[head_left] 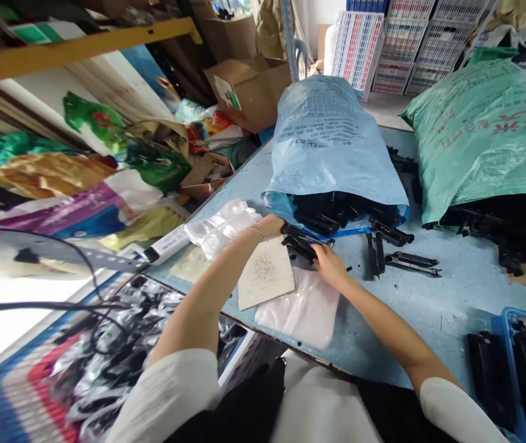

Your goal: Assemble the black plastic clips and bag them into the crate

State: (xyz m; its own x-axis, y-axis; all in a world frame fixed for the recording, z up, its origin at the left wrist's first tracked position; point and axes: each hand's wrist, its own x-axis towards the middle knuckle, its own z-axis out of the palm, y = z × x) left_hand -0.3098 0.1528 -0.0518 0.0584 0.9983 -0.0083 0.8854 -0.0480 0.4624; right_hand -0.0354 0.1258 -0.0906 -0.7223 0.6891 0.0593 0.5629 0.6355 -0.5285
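Several long black plastic parts (300,243) are bunched between my two hands, above a square beige board (267,274) with small specks on it. My right hand (330,263) has its fingers closed around the near right end of these parts. My left hand (274,226), below a beaded bracelet, is at their left end, and its fingers are hidden. Beneath the board's right side lies a stack of clear plastic bags (304,307). Loose black parts (376,253) rest on the blue table (410,307) to the right of my right hand.
A blue sack (331,141) and a green sack (488,135) spill black parts onto the table. More bundled bags (223,227) lie left of my left hand. A blue basket (505,332) holds black parts at the lower right. Wrapped pieces (119,351) fill a striped crate at the lower left.
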